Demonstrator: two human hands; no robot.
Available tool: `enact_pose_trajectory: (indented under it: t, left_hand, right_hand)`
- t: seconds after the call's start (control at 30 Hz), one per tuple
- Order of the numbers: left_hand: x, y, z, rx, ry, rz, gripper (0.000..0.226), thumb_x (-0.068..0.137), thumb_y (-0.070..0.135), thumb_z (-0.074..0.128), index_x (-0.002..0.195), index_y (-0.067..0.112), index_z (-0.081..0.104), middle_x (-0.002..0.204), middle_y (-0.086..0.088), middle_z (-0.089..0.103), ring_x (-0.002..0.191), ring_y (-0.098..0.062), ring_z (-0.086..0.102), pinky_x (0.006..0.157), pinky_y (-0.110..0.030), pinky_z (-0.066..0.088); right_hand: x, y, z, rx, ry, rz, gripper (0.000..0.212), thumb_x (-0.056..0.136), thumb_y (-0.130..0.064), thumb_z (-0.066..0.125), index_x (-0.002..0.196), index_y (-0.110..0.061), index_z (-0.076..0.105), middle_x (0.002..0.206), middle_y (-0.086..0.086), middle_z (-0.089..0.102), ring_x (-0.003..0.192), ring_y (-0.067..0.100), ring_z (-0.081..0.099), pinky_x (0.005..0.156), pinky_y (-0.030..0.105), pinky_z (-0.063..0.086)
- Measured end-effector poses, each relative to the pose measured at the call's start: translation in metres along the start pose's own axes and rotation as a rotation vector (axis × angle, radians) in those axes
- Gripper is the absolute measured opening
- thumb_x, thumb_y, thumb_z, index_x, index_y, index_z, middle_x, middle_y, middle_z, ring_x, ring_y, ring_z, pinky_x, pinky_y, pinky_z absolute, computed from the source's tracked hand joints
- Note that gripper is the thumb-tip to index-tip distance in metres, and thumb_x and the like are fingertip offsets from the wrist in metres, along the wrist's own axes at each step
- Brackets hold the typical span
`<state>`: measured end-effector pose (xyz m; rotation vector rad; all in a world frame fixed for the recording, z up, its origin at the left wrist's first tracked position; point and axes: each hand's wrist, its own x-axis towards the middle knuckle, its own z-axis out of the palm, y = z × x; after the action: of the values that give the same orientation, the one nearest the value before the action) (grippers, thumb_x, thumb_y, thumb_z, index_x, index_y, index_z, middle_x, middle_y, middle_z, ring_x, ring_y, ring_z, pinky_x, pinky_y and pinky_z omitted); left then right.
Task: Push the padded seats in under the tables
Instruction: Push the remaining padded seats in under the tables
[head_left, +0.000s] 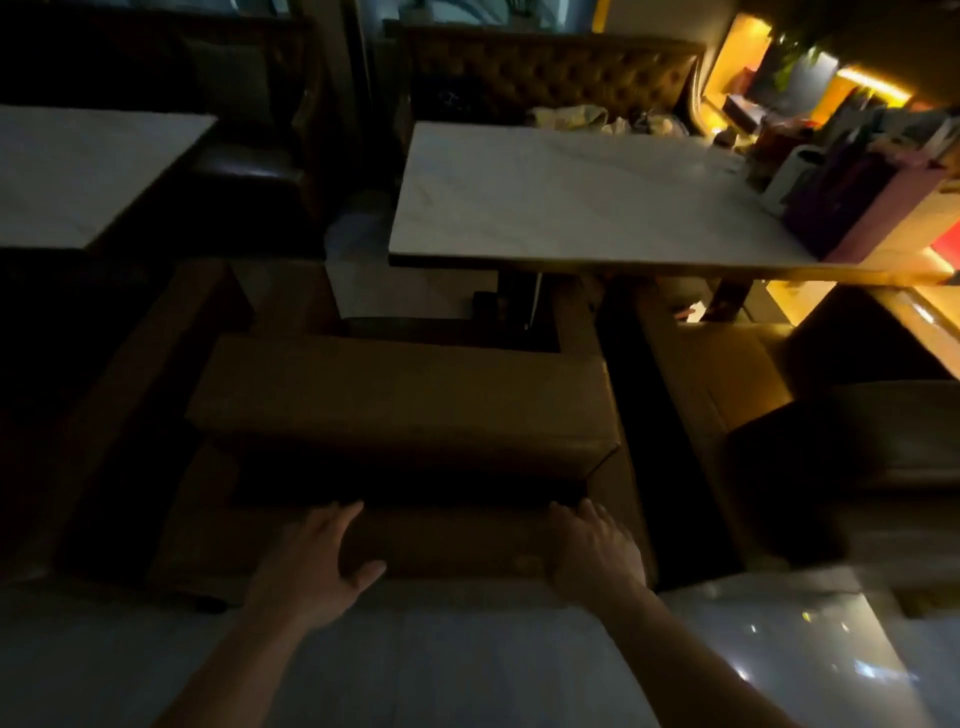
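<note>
Two bare forearms reach forward over a glossy pale floor (467, 675) that catches small glints of light. The left hand (317, 564) lies flat on the near back edge of a brown padded seat (405, 410), fingers spread wide and thumb hooked round the edge. The right hand (592, 551) presses the same edge near its right corner, fingers extended and slightly apart, grasping nothing. The seat is a boxy, leather-like armchair with a thick rectangular back cushion and squared arms; its surface looks smooth and dull in the dim light. It stands just short of a white marble-look table (582, 202), a flat rectangular slab with faint grey veining on a dark central post, its front only reaching the table's near edge. Beyond the table is a button-tufted brown bench (545, 78). A second pale tabletop (78, 171) sits to the left, well apart.
</note>
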<state>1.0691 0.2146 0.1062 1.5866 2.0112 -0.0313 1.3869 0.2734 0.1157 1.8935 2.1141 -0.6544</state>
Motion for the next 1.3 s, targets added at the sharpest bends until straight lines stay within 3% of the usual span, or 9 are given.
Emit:
enact_pose_trajectory:
  t: [0.13,0.27,0.33,0.5,0.6,0.83,0.97,1.1,1.3]
  left_hand:
    - [0.031,-0.059,-0.003,0.084,-0.030,0.045,0.095,0.079,0.077,0.056,0.155,0.041,0.012,0.165,0.004,0.009,0.149,-0.027,0.015,0.116,-0.049,0.028]
    - [0.057,-0.100,0.001,0.191,-0.017,0.097,0.106,0.074,0.080,0.058,0.155,0.043,0.001,0.166,0.002,-0.004,0.151,-0.025,-0.004,0.122,-0.047,0.005]
    - [0.064,-0.115,0.009,0.217,-0.031,0.103,0.109,0.072,0.084,0.055,0.155,0.043,-0.003,0.166,0.001,-0.007,0.151,-0.024,-0.009,0.122,-0.046,-0.001]
    - [0.063,-0.122,0.039,0.151,0.149,0.129,0.100,0.075,0.083,0.051,0.156,0.041,0.011,0.166,-0.002,0.008,0.151,-0.027,-0.002,0.122,-0.050,0.005]
    - [0.061,-0.121,0.041,0.196,0.155,0.115,0.098,0.077,0.083,0.046,0.156,0.038,0.010,0.166,-0.003,0.009,0.151,-0.028,0.000,0.121,-0.049,0.007]
    - [0.053,-0.100,0.041,0.301,0.173,0.051,0.094,0.083,0.072,0.053,0.156,0.027,0.014,0.163,-0.014,0.017,0.148,-0.041,0.012,0.112,-0.057,0.028]
    - [0.058,-0.104,0.043,0.282,0.179,0.043,0.094,0.083,0.071,0.054,0.157,0.027,0.015,0.163,-0.015,0.016,0.148,-0.043,0.011,0.114,-0.059,0.028]
    - [0.063,-0.106,0.041,0.305,0.168,0.042,0.093,0.082,0.072,0.054,0.156,0.031,0.016,0.163,-0.011,0.017,0.148,-0.040,0.013,0.104,-0.061,0.037]
    - [0.076,-0.107,0.038,0.227,0.167,0.053,0.091,0.083,0.066,0.059,0.156,0.030,0.018,0.164,-0.011,0.015,0.149,-0.041,0.009,0.111,-0.063,0.028]
  right_hand:
    - [0.014,-0.034,0.030,-0.002,0.002,0.008,0.097,0.078,-0.074,0.061,0.156,-0.035,0.017,0.164,0.008,0.017,0.152,0.033,0.012,0.120,0.051,0.023]
    - [0.037,-0.046,0.060,-0.041,-0.055,-0.008,0.112,0.077,-0.074,0.065,0.156,-0.042,-0.008,0.167,0.010,-0.008,0.152,0.037,-0.009,0.121,0.061,0.010]
    - [0.042,-0.048,0.077,-0.020,-0.054,-0.003,0.111,0.077,-0.074,0.064,0.155,-0.044,-0.010,0.167,0.008,-0.013,0.151,0.037,-0.015,0.119,0.065,0.009]
    - [0.036,-0.049,0.113,-0.006,0.209,-0.004,0.097,0.084,-0.066,0.062,0.157,-0.040,0.003,0.167,0.012,-0.002,0.152,0.039,-0.009,0.117,0.069,0.012]
    - [0.034,-0.049,0.113,-0.008,0.203,0.000,0.092,0.087,-0.064,0.060,0.158,-0.038,0.007,0.167,0.012,0.000,0.152,0.039,-0.006,0.118,0.068,0.011]
    - [0.031,-0.047,0.114,-0.007,0.169,-0.002,0.089,0.088,-0.060,0.062,0.157,-0.041,0.008,0.167,0.011,-0.003,0.152,0.038,-0.006,0.119,0.063,0.012]
    - [0.035,-0.050,0.117,0.014,0.202,0.004,0.081,0.092,-0.054,0.058,0.157,-0.038,0.012,0.167,0.013,0.000,0.152,0.040,-0.007,0.119,0.066,0.011]
    - [0.040,-0.050,0.121,0.012,0.223,-0.005,0.077,0.094,-0.051,0.056,0.158,-0.035,0.016,0.167,0.016,0.002,0.151,0.044,-0.006,0.117,0.069,0.011]
    - [0.050,-0.053,0.115,-0.020,0.217,0.003,0.077,0.094,-0.054,0.053,0.158,-0.035,0.013,0.166,0.016,0.002,0.151,0.044,-0.006,0.117,0.067,0.011]
